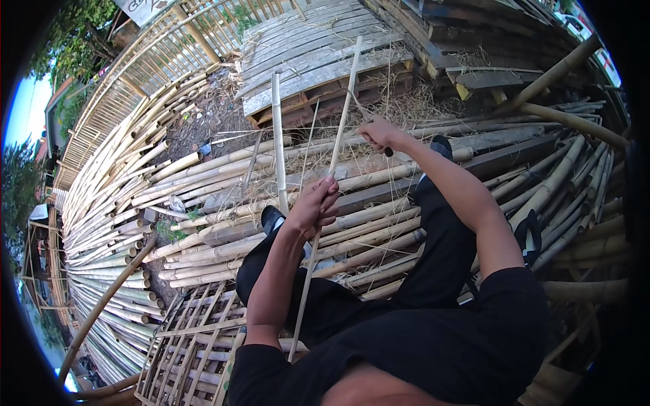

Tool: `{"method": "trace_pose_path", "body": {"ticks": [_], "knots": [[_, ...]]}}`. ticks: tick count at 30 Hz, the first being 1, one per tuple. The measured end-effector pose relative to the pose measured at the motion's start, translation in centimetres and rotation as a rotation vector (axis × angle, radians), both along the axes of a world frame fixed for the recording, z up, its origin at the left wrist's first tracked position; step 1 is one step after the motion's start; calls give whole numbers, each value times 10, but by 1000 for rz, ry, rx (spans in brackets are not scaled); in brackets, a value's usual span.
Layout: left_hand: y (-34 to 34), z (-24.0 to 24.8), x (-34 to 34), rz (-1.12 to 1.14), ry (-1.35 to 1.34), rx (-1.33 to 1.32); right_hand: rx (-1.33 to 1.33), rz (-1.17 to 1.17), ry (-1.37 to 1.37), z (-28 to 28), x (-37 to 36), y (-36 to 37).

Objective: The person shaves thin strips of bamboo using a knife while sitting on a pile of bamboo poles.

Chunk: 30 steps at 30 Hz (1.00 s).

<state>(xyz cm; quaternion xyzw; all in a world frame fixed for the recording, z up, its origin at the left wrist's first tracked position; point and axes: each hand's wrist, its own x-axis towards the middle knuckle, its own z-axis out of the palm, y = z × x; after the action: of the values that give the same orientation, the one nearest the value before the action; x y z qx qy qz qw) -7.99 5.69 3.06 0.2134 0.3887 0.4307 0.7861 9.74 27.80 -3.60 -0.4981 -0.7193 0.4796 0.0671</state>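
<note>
L hand (317, 206) wraps round a long bamboo strip (342, 125) running lengthwise up & away from wearer, tilting slightly R; R hand (381, 132), w/ fist curled round a knife-like tool (359, 106), is just R of strip, nearer its far end, blade-to-strip contact unclear.

Pallet (305, 51): weathered grey wooden slats, set low.
Ground (179, 139): dark soil, straw (412, 98) scattered beside the pallet's near right corner.
Timber stack (474, 34): dark planks along the pallet's right edge.
Fence (196, 35): upright bamboo slats beyond the pallet's left edge.
Trees (74, 34): green foliage outside the fence.
Light: daylight, pale blue sky (28, 105).
</note>
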Motion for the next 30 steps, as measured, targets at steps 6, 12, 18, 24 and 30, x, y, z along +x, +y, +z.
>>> {"method": "trace_pose_path", "body": {"ticks": [6, 12, 18, 24, 30], "knots": [[-9, -2, -8, 0, 45, 10, 709, 381, -203, 33, -19, -58], [-21, -14, -8, -10, 43, -48, 472, -637, -334, 16, 69, 46], [-8, -14, -13, 27, 96, -13, 328, -392, -99, 35, 46, 23], [-8, -13, -13, 33, 81, -12, 573, 275, -159, 52, -11, -44], [-18, -3, -12, 33, 95, 2, 632, 294, -189, 35, -27, -51]]}}
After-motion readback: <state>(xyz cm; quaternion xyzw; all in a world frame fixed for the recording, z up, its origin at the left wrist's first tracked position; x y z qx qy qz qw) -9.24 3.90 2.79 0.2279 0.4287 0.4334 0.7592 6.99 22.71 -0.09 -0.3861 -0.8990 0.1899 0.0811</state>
